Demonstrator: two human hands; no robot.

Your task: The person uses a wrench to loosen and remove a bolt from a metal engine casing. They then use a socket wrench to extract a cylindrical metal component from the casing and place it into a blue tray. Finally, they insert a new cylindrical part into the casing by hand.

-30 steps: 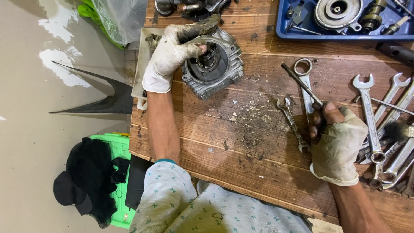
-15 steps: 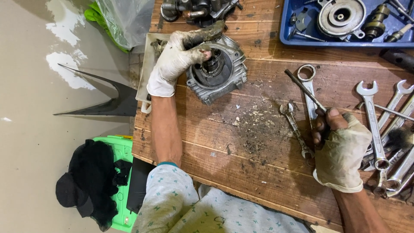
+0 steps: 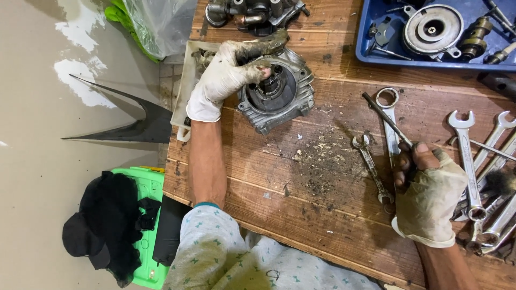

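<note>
My left hand point(image 3: 223, 80) gripped the engine housing point(image 3: 277, 94) on the bench point(image 3: 301, 215); my right hand point(image 3: 427, 196) closed around a thin rod point(image 3: 386, 118), probably for prying next.

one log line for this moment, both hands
left hand: on engine casing | right hand: gripping thin metal tool | spanners: on wooden bench

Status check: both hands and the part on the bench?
Left hand gripping grey finned metal engine housing. Right hand holds thin metal rod tool. Small steel spanner lies between, untouched.
</note>
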